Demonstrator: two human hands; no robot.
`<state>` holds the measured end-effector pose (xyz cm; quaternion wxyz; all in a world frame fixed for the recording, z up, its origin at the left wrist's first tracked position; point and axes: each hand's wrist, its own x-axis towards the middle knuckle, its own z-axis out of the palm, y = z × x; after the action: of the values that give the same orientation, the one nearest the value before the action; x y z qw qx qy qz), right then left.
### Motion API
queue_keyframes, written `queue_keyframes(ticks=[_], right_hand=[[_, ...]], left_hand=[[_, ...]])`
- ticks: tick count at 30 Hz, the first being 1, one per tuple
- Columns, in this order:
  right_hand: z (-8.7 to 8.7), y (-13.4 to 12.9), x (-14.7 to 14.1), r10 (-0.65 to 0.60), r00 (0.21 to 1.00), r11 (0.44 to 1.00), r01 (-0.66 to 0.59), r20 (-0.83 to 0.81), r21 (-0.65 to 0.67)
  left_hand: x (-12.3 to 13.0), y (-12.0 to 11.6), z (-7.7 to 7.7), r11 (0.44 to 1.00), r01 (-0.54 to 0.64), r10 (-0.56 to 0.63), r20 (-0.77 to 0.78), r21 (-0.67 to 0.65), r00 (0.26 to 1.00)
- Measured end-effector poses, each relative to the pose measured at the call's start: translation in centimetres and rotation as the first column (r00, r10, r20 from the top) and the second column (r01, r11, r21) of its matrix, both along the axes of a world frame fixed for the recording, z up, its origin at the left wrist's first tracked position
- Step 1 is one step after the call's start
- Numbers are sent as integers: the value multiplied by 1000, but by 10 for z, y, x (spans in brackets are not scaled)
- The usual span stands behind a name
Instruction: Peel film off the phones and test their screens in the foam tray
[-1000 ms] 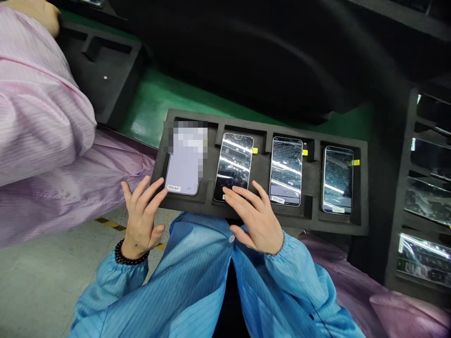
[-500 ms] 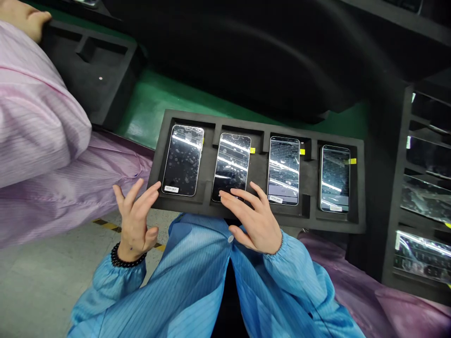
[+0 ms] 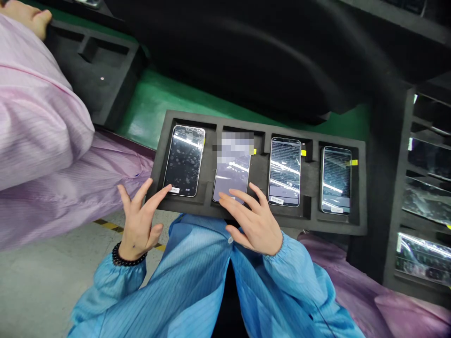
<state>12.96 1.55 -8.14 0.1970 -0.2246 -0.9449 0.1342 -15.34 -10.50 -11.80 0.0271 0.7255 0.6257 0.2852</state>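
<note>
A black foam tray (image 3: 207, 188) holds several phones, each in its own slot. My left hand (image 3: 141, 223) is open, its index fingertip at the lower left corner of the leftmost phone (image 3: 185, 162), whose screen is dark. Over the lower edge of the second phone (image 3: 232, 176), which has a lit, pale screen, my right hand (image 3: 255, 218) is spread with its fingertips on or just above the glass. The third phone (image 3: 284, 171) and the rightmost phone (image 3: 336, 178) show lines of text. Small white labels and yellow tabs mark the phones.
At the left, a person's pink sleeve (image 3: 38, 112) and hand (image 3: 30, 19) are beside another black tray (image 3: 123, 80). A rack of phones (image 3: 391, 253) stands at the right. Behind the tray lies a green surface (image 3: 155, 103).
My left index finger has moved right onto the leftmost phone's corner, where small marks now show low on the screen. The second phone's screen has turned from dark to pale. My right hand barely moved.
</note>
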Motion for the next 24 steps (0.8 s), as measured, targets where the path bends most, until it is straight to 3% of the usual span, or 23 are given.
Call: queue_keyframes(ticks=[6, 13, 18, 24], right_hand=[[0, -1, 0, -17, 1000, 999, 18, -26, 37], [0, -1, 1, 0, 1000, 1000, 0, 14, -7], [-1, -2, 1, -27, 999, 999, 29, -38, 41], [1, -1, 1, -34, 999, 996, 37, -36, 87]], left_hand=[[-1, -1, 0, 995, -11, 9, 13, 96, 1000], [0, -1, 0, 999, 16, -17, -11, -47, 1000], [0, 0, 0, 998, 3, -1, -31, 62, 1000], [-1, -2, -1, 996, 0, 6, -59, 92, 998]])
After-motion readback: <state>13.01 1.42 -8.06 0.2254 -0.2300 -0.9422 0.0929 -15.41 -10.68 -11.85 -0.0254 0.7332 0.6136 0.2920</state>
